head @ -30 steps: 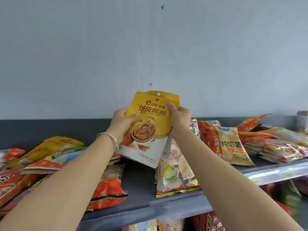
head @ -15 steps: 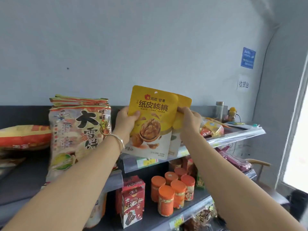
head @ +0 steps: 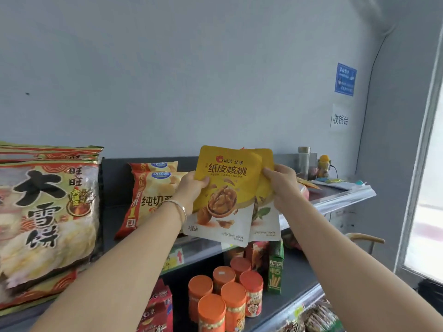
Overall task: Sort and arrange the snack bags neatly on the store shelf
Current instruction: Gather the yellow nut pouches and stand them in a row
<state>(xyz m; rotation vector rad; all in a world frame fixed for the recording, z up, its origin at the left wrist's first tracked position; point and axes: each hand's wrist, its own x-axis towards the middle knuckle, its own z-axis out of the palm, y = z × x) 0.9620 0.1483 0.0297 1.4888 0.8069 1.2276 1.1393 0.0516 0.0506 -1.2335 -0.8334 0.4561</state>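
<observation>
Head view.

Labels read: the front yellow-and-white walnut pouch [head: 227, 195] carried "洽洽 坚果" beside a red logo, and under it "纸皮核桃" in large brown characters. The small print along its white base was too fine to read. Tall red-and-gold rice cracker bags [head: 48, 212] at far left read "旺旺" and "大雪饼". Red-and-yellow chip bags [head: 153, 195] showed a blue oval logo and "纯切薯". On the wall, a white paper sign [head: 340, 119] read "收银台"; the blue sign [head: 345, 79] above it was illegible.

Pouch appearance: flat, upright, yellow upper half, white lower half, with a picture of cracked walnuts. The rear yellow-and-white pouch [head: 265, 212] sat directly behind it, offset to the right and mostly covered, with a green leaf print showing.

Position: both pouches were held in the air before the grey top shelf [head: 335, 202], just right of the chip bags.

Hands: the left hand [head: 191, 190], silver bangle [head: 178, 207] at the wrist, pinched the front pouch's left edge, thumb on the face. The right hand [head: 282, 185] pinched the rear pouch's right edge.

Lower shelf: orange-lidded jars [head: 223, 295], a green carton [head: 275, 269], and red boxes [head: 158, 305].
</observation>
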